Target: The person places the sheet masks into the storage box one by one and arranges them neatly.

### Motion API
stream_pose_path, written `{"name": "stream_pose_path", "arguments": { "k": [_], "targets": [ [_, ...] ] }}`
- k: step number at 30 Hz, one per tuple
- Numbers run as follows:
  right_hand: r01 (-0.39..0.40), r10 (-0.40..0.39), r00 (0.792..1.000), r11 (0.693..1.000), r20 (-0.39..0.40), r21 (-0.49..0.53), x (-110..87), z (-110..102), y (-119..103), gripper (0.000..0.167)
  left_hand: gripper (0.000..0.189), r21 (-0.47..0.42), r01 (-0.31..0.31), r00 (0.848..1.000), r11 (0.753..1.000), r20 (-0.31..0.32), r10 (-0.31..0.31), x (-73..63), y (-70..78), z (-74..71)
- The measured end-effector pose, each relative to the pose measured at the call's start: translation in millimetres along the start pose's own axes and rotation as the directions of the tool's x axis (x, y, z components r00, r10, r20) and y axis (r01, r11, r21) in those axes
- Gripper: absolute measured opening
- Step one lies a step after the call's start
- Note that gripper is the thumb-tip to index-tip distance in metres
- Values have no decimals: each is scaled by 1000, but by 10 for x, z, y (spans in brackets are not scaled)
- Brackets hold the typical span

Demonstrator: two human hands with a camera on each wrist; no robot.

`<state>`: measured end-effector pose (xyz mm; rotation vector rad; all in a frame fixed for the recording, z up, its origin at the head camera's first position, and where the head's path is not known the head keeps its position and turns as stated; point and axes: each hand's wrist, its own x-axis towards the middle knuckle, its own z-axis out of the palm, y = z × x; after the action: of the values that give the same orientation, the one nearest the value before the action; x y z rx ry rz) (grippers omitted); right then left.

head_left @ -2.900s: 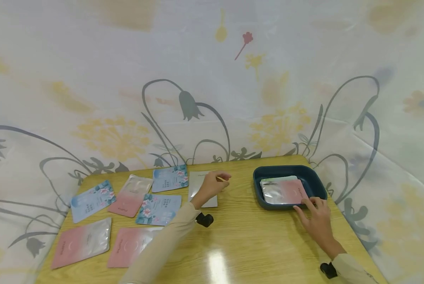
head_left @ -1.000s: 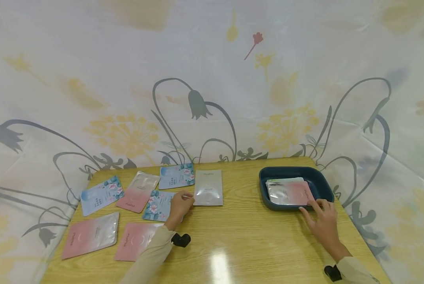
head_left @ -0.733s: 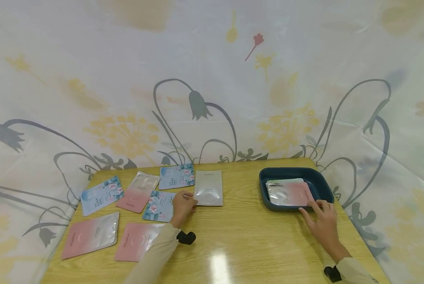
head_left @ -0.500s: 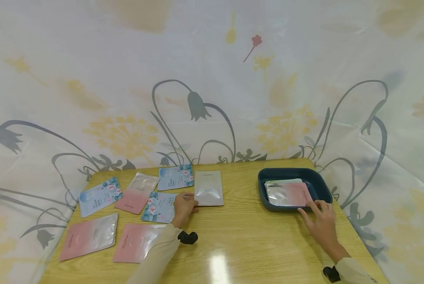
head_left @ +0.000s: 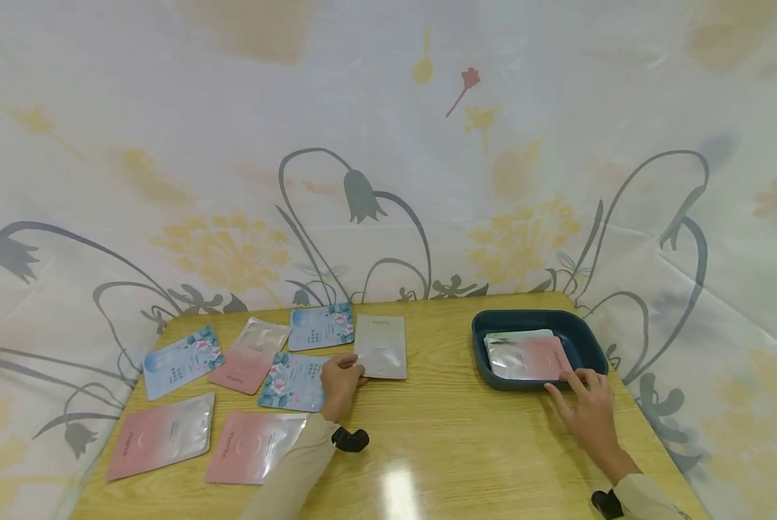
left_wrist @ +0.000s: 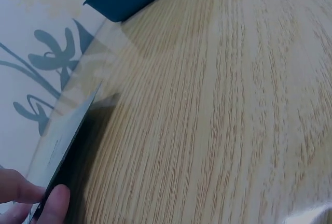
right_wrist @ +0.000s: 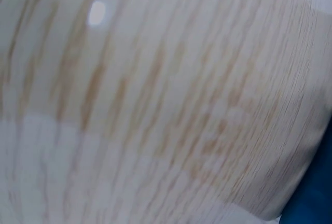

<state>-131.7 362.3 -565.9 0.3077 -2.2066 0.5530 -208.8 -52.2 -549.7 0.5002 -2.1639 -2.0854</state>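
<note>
My left hand (head_left: 341, 383) pinches the lower left corner of a silver-grey face mask packet (head_left: 382, 343), thumb below and a finger on top. In the left wrist view the packet (left_wrist: 65, 133) tilts up, its near edge raised over a dark shadow. On the right, my right hand (head_left: 590, 412) grips the near rim of a dark blue tray (head_left: 586, 347), fingers over the edge and thumb outside. A pink-and-silver packet (head_left: 531, 359) lies in the tray on top of other packets. The right wrist view shows the tray's side (right_wrist: 311, 193) but no fingers.
Left of my left hand lie blue floral packets, one (head_left: 322, 326) at the back and another (head_left: 294, 381) beside the wrist. Several pink packets lie there too, including a front one (head_left: 255, 446) partly under my sleeve. A patterned cloth (head_left: 388, 144) hangs behind the wooden table (head_left: 466, 455).
My left hand has come back from over the packet's right side to its lower left corner and now pinches it, the near edge lifting. The right hand keeps its place on the tray.
</note>
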Motion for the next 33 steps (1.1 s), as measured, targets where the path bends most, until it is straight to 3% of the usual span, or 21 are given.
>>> {"name": "stream_pose_path", "arguments": {
  "k": [14,23,29,33],
  "targets": [
    [4,-4,1000,1000,6,-4,15,2,-13,62,30,43,-57,997,997,-44,59,24,8,-15],
    [-2,2,1000,1000,-1,-20,5,3,-13,62,33,43,6,997,999,72,-9,23,30,-43],
    [-8,8,1000,1000,4,-19,0,5,-3,64,36,10,87,990,996,113,-88,11,98,-28],
    [-13,13,1000,1000,16,-11,-12,8,16,57,37,-10,87,988,996,128,-85,14,147,-4]
  ]
}}
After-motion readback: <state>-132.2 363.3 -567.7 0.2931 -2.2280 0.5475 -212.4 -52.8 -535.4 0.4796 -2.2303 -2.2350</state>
